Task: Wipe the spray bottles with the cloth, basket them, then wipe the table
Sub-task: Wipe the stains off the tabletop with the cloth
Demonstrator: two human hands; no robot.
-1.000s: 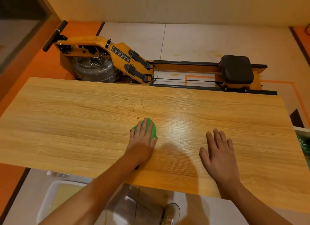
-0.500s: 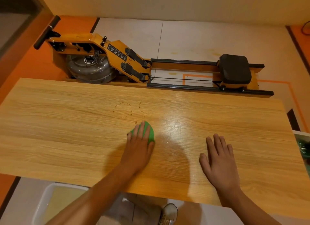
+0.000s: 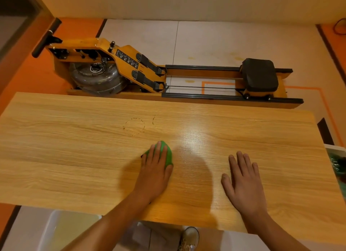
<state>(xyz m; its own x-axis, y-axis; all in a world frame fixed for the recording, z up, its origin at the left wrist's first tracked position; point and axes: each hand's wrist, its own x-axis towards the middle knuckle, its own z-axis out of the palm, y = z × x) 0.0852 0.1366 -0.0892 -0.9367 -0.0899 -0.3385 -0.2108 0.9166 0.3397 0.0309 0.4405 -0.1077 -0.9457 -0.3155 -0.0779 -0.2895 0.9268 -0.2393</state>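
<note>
A green cloth [image 3: 167, 155] lies on the wooden table [image 3: 74, 153] near its middle. My left hand [image 3: 155, 170] presses flat on the cloth with straight fingers, covering most of it. My right hand [image 3: 243, 179] rests flat on the bare table surface to the right, fingers spread, holding nothing. Faint ring marks [image 3: 134, 126] show on the wood beyond the cloth. No spray bottle is in view.
A wooden rowing machine [image 3: 149, 74] stands on the floor just past the table's far edge. A white tub [image 3: 48, 230] sits on the floor under the near left edge. A white container's edge [image 3: 337, 157] shows at the right. A shoe [image 3: 189, 237] is below the table.
My left hand has slid the green cloth a little to the left and toward me across the table. My right hand has stayed flat in about the same spot.
</note>
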